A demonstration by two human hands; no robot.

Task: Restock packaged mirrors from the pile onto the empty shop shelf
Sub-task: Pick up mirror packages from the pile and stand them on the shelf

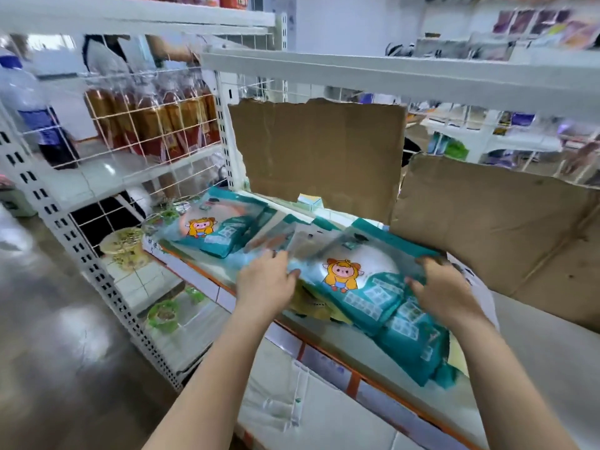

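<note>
Two bare forearms reach in from the bottom of the view toward a white shelf (207, 276) edged with an orange rail. The left hand (264, 282) has its fingers and thumb closed on the near left edge of a packaged mirror (354, 271). The right hand (446, 292) holds the right end, fingers hooked over the far corner — so the pack is clamped between both hands, low over the shelf. It overlaps the pile (409, 323) of teal packs lying just beside the right wrist. Further left on the same shelf, one placed mirror (207, 230) lies flat near the upright, and two torn sheets of cardboard (318, 147) stand along the back. I judge this to be the carry-and-place step, early in the job: one pack down, one in hand, several left. The next move calls for bringing the held pack leftward and settling it flat just beside the placed one, without dragging the pile along. No writing can be read — each pack shows a cartoon figure in yellow, and the pale blocks of print on the teal card are too blurred to make out.
</note>
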